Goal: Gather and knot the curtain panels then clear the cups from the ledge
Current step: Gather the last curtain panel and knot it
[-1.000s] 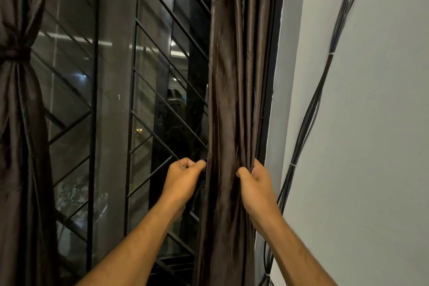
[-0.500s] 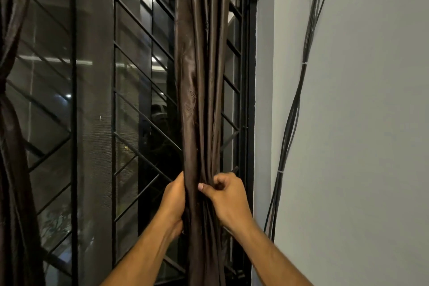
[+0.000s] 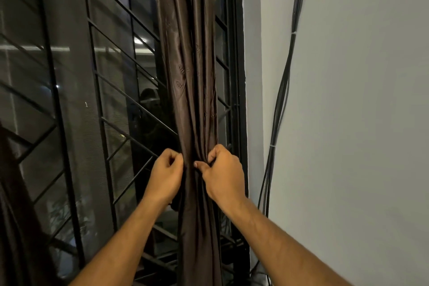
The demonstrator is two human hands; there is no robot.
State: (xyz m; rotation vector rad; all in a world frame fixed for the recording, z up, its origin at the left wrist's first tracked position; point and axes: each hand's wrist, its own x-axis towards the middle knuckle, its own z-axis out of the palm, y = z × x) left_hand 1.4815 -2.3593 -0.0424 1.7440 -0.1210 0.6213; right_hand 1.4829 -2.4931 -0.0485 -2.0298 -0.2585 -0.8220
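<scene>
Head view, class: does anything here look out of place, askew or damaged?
Mostly tidy. The cables on the wall hang loose, bowing between ties. The curtain is bunched by both hands, not yet knotted.

No text, label, brand, number or sign can be read anywhere in the view.
</scene>
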